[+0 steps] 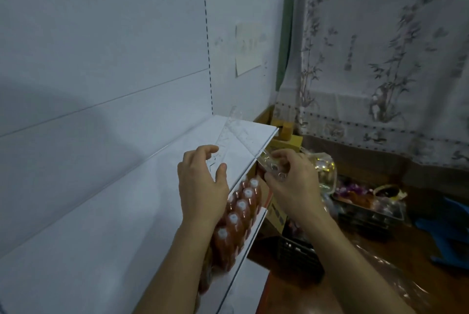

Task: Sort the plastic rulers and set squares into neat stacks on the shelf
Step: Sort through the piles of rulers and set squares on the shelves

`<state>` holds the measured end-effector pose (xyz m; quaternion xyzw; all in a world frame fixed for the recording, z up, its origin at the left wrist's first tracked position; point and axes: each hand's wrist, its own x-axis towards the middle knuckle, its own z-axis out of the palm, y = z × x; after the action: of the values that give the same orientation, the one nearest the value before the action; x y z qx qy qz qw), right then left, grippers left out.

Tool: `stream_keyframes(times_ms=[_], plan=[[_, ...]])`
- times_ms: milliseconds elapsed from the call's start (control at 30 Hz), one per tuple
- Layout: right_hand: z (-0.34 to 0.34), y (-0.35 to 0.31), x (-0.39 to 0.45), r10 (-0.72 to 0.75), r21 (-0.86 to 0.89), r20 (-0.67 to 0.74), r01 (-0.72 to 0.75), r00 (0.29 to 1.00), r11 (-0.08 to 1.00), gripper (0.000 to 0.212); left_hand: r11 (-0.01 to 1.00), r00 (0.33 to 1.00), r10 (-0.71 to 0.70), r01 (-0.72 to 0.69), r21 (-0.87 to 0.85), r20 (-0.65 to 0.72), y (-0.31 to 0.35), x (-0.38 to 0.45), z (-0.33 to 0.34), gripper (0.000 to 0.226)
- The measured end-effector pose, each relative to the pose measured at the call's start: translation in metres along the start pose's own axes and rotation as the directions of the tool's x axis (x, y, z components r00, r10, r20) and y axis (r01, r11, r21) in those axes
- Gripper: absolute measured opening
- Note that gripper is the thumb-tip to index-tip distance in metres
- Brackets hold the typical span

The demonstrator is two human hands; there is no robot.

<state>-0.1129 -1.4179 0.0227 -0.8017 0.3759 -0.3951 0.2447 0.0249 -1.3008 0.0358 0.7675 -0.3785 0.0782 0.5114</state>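
Clear set square (229, 133): over shelf (127, 199) edge, pinched between left hand (200, 181) and right hand (291, 184), both gripping.

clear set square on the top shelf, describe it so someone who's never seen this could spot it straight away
Start at the white top shelf against the pale wall and follow its front edge toward the far end. There the left hand and the right hand hold a clear set square over the shelf. It is see-through with faint printed markings, unlike the orange bottles on the shelf below.
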Motion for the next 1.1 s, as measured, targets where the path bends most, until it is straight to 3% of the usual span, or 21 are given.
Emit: stream_keyframes(times_ms=[267, 400, 600, 733, 900, 1100], plan=[[0.066, 0.082, 0.158, -0.074, -0.004, 0.216, 0.076, 0.974, 0.997, 0.029, 0.953, 0.972, -0.228, 0.234, 0.191, -0.054, -0.029, 0.087, 0.102, 0.037], [0.1, 0.112, 0.231, -0.147, -0.018, 0.347, 0.163, 0.926, 0.986, 0.027, 0.879, 0.92, -0.389, 0.389, 0.277, -0.057, -0.04, 0.134, 0.144, 0.036], [0.15, 0.126, 0.301, -0.18, 0.007, 0.505, 0.204, 0.844, 0.979, 0.032, 0.783, 0.854, -0.518, 0.501, 0.369, -0.059, -0.056, 0.183, 0.19, 0.038], [0.17, 0.125, 0.315, -0.217, 0.06, 0.552, 0.221, 0.805, 0.973, 0.034, 0.766, 0.836, -0.547, 0.522, 0.376, -0.046, -0.063, 0.198, 0.206, 0.032], [0.175, 0.127, 0.322, -0.311, 0.18, 0.538, 0.253, 0.784, 0.951, 0.016, 0.795, 0.866, -0.493, 0.488, 0.36, -0.085, -0.067, 0.208, 0.21, 0.021], [0.164, 0.115, 0.333, -0.354, 0.164, 0.655, 0.331, 0.667, 0.929, 0.028, 0.839, 0.888, -0.459, 0.436, 0.326, -0.006, -0.06, 0.199, 0.193, 0.029]])
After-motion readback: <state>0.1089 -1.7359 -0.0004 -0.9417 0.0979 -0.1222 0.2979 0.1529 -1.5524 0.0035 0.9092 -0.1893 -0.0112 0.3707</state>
